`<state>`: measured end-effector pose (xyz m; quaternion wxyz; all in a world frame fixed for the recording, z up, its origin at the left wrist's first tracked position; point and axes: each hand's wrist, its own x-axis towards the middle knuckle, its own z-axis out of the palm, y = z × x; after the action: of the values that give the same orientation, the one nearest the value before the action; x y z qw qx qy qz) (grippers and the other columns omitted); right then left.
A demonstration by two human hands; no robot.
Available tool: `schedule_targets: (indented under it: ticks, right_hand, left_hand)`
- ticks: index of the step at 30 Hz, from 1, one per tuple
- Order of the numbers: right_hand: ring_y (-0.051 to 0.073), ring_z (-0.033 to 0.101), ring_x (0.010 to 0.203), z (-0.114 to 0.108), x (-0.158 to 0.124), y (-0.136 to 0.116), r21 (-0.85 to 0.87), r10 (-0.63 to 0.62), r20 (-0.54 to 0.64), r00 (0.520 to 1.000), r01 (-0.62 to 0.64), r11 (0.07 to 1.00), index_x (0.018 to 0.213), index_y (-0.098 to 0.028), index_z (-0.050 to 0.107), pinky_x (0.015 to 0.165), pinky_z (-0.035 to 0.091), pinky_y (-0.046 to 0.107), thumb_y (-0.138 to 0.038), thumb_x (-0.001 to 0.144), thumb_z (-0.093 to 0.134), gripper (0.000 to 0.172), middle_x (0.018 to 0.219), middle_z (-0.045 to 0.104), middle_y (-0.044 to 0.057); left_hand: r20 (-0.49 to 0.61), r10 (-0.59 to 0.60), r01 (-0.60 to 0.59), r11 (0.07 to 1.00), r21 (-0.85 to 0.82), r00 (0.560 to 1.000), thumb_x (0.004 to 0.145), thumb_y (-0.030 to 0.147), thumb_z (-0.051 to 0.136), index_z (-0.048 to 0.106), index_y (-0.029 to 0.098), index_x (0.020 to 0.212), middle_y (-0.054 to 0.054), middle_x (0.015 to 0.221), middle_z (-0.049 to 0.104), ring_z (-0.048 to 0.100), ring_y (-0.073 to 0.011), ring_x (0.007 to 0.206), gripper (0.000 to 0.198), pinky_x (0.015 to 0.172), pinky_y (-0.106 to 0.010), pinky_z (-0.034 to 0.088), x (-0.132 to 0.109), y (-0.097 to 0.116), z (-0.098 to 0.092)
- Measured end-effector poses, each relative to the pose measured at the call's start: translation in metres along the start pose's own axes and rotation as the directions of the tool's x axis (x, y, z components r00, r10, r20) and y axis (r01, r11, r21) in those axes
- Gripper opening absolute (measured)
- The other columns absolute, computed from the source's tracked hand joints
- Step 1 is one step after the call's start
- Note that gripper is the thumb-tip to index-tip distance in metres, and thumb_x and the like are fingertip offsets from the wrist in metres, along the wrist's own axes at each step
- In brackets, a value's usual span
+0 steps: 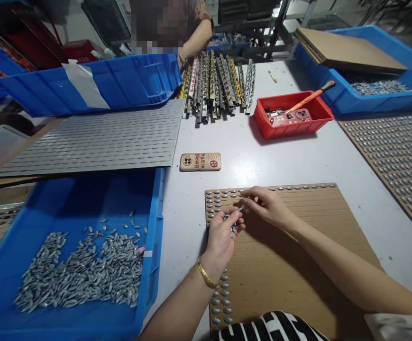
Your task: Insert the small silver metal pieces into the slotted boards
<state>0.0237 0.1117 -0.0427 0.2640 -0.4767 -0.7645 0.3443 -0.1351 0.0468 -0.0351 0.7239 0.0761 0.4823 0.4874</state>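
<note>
Grey metal pieces lie mostly hidden in the curled left hand, at twelve o'clock above the cardboard sheet; one points up and right, long axis unclear. Right hand has fingertips pressed together; pinched contents cannot be told.

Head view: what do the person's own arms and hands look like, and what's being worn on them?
Both hands are bare, with no gloves. The left hand has a gold bracelet at the wrist. The right hand leads back along a bare forearm to a white sleeve at the frame's edge. A black-and-white patterned garment shows at the bottom.
</note>
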Motion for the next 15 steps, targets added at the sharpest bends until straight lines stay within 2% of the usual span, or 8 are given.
schedule_targets:
  ticks: [3,5,6,8,11,13,15]
  right_hand:
    - [0.013,0.058,0.068,-0.008,-0.010,-0.012,0.241,0.060,0.150,0.987,-0.095,0.966,0.090,-0.019,0.066,0.057,0.043,0.023,-0.032,0.088,0.055,0.018,0.081,0.067,0.002]
    - [0.013,0.059,0.068,-0.011,-0.015,-0.011,0.274,0.053,0.203,0.978,-0.109,0.956,0.086,-0.018,0.067,0.058,0.044,0.023,-0.030,0.088,0.056,0.016,0.078,0.067,0.001]
    - [0.013,0.059,0.068,-0.012,-0.016,-0.008,0.260,0.050,0.191,0.980,-0.099,0.960,0.086,-0.018,0.067,0.059,0.044,0.023,-0.029,0.088,0.056,0.015,0.078,0.068,0.002]
    - [0.014,0.060,0.070,-0.013,-0.017,0.003,0.176,0.026,0.097,0.995,-0.042,0.983,0.090,-0.019,0.066,0.063,0.046,0.025,-0.028,0.089,0.055,0.014,0.081,0.068,0.003]
    - [0.017,0.061,0.077,-0.011,-0.015,0.027,-0.090,-0.120,-0.081,0.989,0.113,0.990,0.093,-0.018,0.065,0.069,0.048,0.029,-0.023,0.091,0.049,0.017,0.088,0.067,0.007]
    - [0.018,0.060,0.081,-0.007,-0.013,0.040,-0.275,-0.229,-0.100,0.968,0.194,0.941,0.093,-0.018,0.066,0.071,0.048,0.030,-0.018,0.093,0.044,0.021,0.091,0.066,0.009]
    - [0.018,0.059,0.083,-0.003,-0.010,0.047,-0.411,-0.296,-0.056,0.954,0.248,0.877,0.095,-0.018,0.066,0.071,0.048,0.030,-0.013,0.092,0.042,0.024,0.095,0.066,0.010]
  left_hand:
    - [-0.006,0.008,-0.008,1.000,0.028,1.000,0.069,0.020,0.075,0.063,0.014,0.086,0.000,0.073,0.062,0.056,-0.0071,0.063,0.022,0.061,-0.019,0.046,0.004,-0.002,0.002]
    - [0.002,0.002,-0.002,0.999,0.044,1.000,0.069,0.019,0.075,0.063,0.013,0.087,-0.001,0.073,0.062,0.057,-0.0075,0.062,0.022,0.061,-0.020,0.047,0.005,-0.004,0.004]
    - [0.006,-0.001,0.001,0.999,0.046,1.000,0.070,0.019,0.074,0.063,0.013,0.089,-0.002,0.076,0.064,0.059,-0.0084,0.064,0.022,0.063,-0.021,0.048,0.005,-0.004,0.006]
    - [0.000,-0.007,0.007,1.000,0.014,1.000,0.075,0.019,0.069,0.062,0.013,0.094,-0.006,0.086,0.067,0.063,-0.0121,0.072,0.021,0.069,-0.025,0.052,0.004,-0.004,0.009]
    - [-0.024,-0.032,0.029,0.996,-0.088,0.999,0.081,0.017,0.059,0.060,0.011,0.101,-0.014,0.099,0.069,0.068,-0.0201,0.086,0.021,0.081,-0.035,0.054,0.002,-0.002,0.013]
    - [-0.021,-0.055,0.052,0.992,-0.117,0.998,0.081,0.015,0.057,0.059,0.010,0.101,-0.016,0.101,0.069,0.068,-0.0230,0.090,0.021,0.085,-0.038,0.053,0.001,-0.002,0.015]
    - [-0.003,-0.070,0.069,0.992,-0.110,0.998,0.080,0.014,0.058,0.059,0.010,0.100,-0.017,0.102,0.069,0.068,-0.0233,0.090,0.020,0.087,-0.039,0.053,0.001,-0.003,0.017]
